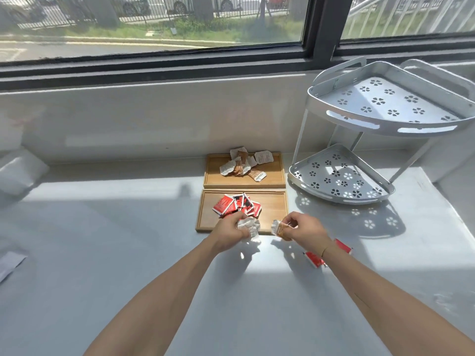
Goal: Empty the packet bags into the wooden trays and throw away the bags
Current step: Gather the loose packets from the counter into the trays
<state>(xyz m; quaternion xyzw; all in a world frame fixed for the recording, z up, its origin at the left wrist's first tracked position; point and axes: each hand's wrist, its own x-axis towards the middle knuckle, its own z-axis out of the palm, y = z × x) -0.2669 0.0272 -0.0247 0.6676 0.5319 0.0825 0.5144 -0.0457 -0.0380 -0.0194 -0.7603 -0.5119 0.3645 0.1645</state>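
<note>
Our main worry is spillage. Our left hand (229, 226) is clenched round a crumpled white bag (248, 227) at the near edge of the near tray (275, 209), low in the centre of the frame. If any packets remain inside, they could drop onto the worktop (154, 253) rather than into the tray, since the bag hangs right over the rim. Our right hand (304, 228) pinches a brown bag (280, 230), which sits just off the tray's near right corner. Brown packets (244, 164) lie in the far tray (272, 173), while red packets (237, 204) fill the near one, so tipping brown contents here would mix the sorts. We cannot tell whether either bag is empty.

Both forearms reach forward from the bottom of the frame and converge, with wrists bent slightly inward and knuckles up. The two hands are near each other but apart. A red bag (314, 259) lies on the worktop just under our right wrist, and a careless pull back could sweep it away. No bin shows anywhere, so disposal means turning away.
</note>
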